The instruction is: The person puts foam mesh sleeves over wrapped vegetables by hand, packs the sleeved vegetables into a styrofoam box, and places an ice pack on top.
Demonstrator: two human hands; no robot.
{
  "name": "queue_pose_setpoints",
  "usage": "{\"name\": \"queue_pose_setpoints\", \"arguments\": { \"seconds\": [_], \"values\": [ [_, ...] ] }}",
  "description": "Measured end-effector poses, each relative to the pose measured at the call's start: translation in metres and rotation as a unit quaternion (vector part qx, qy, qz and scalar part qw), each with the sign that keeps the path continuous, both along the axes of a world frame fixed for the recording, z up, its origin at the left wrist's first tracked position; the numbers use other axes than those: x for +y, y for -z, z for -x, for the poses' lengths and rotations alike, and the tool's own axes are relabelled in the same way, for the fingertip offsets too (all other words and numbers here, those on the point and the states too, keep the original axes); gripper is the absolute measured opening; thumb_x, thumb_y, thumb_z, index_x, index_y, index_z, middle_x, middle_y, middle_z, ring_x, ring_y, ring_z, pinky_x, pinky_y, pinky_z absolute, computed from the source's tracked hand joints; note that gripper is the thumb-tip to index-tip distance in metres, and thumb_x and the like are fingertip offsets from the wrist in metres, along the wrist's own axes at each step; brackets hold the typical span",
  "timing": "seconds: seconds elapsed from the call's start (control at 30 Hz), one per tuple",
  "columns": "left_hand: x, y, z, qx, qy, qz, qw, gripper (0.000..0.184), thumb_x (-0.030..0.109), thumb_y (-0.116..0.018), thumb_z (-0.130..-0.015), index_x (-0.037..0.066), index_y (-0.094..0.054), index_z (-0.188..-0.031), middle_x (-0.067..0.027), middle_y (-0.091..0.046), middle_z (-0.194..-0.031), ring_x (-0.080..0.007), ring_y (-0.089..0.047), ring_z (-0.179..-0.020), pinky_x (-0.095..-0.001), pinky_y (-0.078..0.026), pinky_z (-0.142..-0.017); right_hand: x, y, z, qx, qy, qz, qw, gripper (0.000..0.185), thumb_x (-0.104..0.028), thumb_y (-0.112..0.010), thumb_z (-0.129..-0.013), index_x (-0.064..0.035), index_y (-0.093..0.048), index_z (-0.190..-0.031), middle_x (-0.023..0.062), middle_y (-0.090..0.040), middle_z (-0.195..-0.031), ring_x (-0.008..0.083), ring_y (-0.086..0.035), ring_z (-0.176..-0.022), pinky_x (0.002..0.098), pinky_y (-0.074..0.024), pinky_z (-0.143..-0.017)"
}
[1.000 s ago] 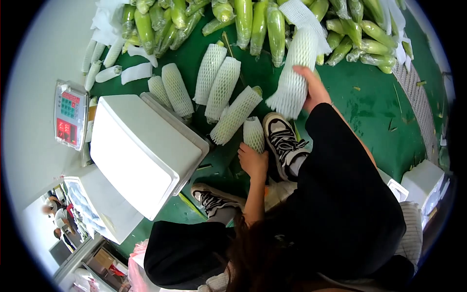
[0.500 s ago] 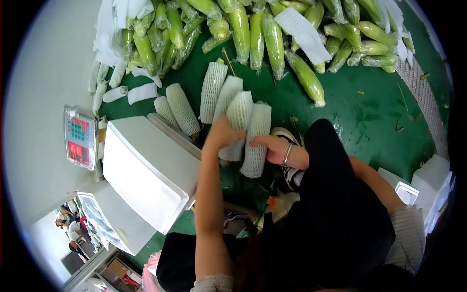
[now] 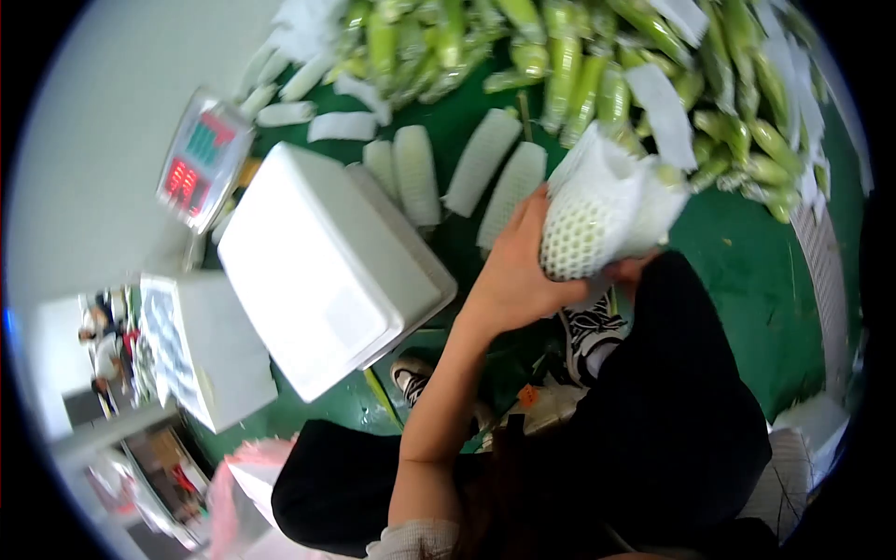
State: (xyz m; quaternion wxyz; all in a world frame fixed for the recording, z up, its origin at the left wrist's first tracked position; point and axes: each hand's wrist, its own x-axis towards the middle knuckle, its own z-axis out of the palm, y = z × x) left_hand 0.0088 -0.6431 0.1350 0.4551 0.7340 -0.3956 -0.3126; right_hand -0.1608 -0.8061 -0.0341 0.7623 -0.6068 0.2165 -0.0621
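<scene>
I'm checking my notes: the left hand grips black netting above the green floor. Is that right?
Not quite: the netting is white, not black, as the head view shows. The left hand does grip it above the green floor.

Red glowing digits [image 3: 184, 178] are being displayed on the grey-white rectangular plastic scale panel [image 3: 204, 161], but are being blurred beyond reading.

At least six netted cobs [image 3: 416, 175], two shoes [image 3: 592, 334], one scale [image 3: 203, 161] show.
</scene>
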Motion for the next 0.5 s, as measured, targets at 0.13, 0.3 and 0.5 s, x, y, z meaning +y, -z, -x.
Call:
{"name": "queue_pose_setpoints", "arguments": {
  "seconds": [0.13, 0.3, 0.5],
  "values": [
    [0.062, -0.088, -0.021, -0.033, -0.113, 0.092, 0.989, 0.071, 0.006, -0.071, -0.055, -0.005, -0.041, -0.118, -0.019, -0.052, -0.113, -0.0283, -0.053, -0.103, -0.0368, -0.043, -0.088, 0.039, -0.215, -0.099, -0.141, -0.046, -0.044, 0.988, 0.056, -0.006, -0.065, -0.067, 0.002, -0.049, -0.12, 0.0114, -0.058, -0.112, 0.0202, -0.056, -0.102, 0.0344, -0.0429, -0.091],
    [0.199, -0.116, -0.106, 0.159, -0.349, 0.164, 0.909, 0.05, 0.013, -0.059, -0.068, -0.004, -0.049, -0.114, -0.0145, -0.06, -0.1, -0.0247, -0.06, -0.085, -0.0352, -0.048, -0.081, 0.146, -0.258, -0.237, -0.096, -0.269, -0.162, 0.945, 0.047, -0.016, -0.069, -0.067, 0.006, -0.057, -0.106, 0.0119, -0.063, -0.099, 0.019, -0.061, -0.086, 0.0309, -0.0485, -0.076],
    [0.289, -0.006, -0.191, 0.337, -0.461, 0.083, 0.817, 0.048, 0.016, -0.059, -0.072, 0.0, -0.049, -0.116, -0.0106, -0.057, -0.106, -0.0246, -0.055, -0.097, -0.0359, -0.046, -0.084, 0.28, -0.158, -0.35, 0.082, -0.256, -0.079, 0.96, 0.048, -0.03, -0.072, -0.06, 0.0044, -0.064, -0.093, 0.0147, -0.063, -0.097, 0.0207, -0.06, -0.083, 0.0325, -0.0478, -0.068]
  ]
}}
